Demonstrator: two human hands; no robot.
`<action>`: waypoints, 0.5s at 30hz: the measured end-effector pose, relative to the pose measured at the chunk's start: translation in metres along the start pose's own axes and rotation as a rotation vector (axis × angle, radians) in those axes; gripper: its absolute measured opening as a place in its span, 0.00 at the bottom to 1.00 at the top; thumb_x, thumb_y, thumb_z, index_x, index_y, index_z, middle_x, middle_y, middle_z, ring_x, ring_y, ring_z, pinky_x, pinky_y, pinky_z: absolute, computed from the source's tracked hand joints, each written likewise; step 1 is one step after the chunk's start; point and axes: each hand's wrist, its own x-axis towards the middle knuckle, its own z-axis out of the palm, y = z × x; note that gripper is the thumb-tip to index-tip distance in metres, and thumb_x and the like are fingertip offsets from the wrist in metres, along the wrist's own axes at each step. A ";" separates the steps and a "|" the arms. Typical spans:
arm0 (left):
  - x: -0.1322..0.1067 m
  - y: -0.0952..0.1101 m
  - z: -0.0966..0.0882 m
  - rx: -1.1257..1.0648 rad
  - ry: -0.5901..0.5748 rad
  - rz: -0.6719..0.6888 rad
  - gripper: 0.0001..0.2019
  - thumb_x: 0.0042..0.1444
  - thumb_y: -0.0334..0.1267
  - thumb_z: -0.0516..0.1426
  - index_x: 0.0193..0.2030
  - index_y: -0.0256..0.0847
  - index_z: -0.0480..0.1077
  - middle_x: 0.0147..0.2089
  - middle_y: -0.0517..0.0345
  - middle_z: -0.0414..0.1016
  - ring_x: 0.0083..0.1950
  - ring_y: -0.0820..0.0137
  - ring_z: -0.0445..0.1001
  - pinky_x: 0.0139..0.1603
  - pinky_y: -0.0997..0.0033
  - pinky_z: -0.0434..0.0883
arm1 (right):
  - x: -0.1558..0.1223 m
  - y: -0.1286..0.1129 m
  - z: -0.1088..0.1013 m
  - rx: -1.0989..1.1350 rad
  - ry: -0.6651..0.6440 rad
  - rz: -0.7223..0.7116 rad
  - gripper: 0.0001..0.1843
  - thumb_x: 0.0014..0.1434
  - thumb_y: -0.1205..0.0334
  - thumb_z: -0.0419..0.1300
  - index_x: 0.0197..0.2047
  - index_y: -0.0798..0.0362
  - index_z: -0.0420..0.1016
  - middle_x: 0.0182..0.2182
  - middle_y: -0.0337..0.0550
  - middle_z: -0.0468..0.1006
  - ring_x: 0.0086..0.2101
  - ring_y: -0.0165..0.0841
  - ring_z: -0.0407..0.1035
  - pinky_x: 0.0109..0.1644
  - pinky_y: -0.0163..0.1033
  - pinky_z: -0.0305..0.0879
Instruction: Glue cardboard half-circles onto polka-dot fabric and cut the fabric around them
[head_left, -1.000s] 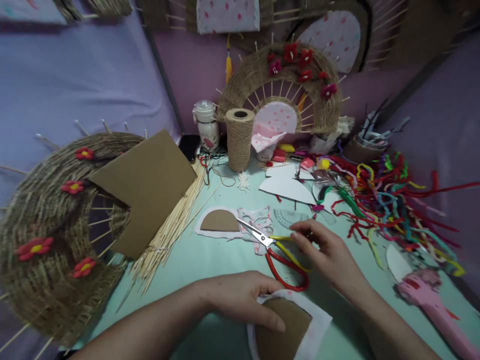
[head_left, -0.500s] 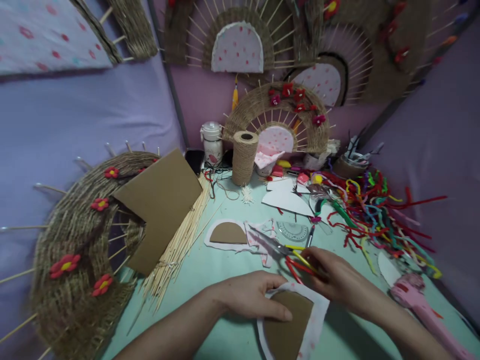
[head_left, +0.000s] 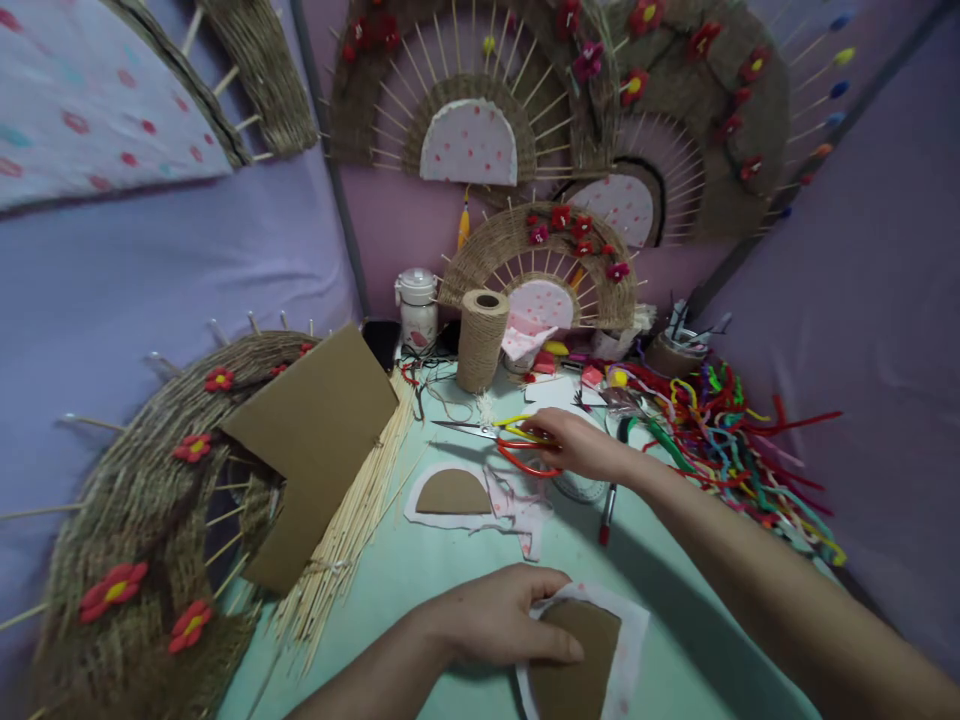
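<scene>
My right hand (head_left: 581,450) is stretched out over the middle of the table and grips the red-and-yellow-handled scissors (head_left: 495,435), whose blades point left. My left hand (head_left: 499,615) lies near the front edge, fingers pressed onto a brown cardboard half-disc on white fabric (head_left: 581,655). A second cardboard half-disc on white fabric (head_left: 450,492) lies between the two hands, with a scrap of spotted fabric (head_left: 521,505) beside it.
A twine spool (head_left: 480,340) and a white jar (head_left: 416,305) stand at the back. Bamboo sticks (head_left: 352,520), a cardboard sheet (head_left: 315,430) and a woven fan (head_left: 142,520) lie left. Pipe cleaners (head_left: 720,430) are piled right. A red pen (head_left: 606,515) lies near my right forearm.
My right hand picked up the scissors and carried them away from me toward the back of the table. The camera tilted up. My left hand stayed on the half-disc.
</scene>
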 end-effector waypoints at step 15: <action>0.006 0.000 -0.003 -0.132 0.105 -0.020 0.13 0.42 0.34 0.63 0.38 0.37 0.74 0.32 0.62 0.70 0.33 0.72 0.65 0.37 0.72 0.63 | -0.021 0.085 -0.011 -0.123 0.143 0.347 0.11 0.55 0.69 0.58 0.40 0.59 0.79 0.34 0.53 0.80 0.34 0.39 0.71 0.39 0.39 0.63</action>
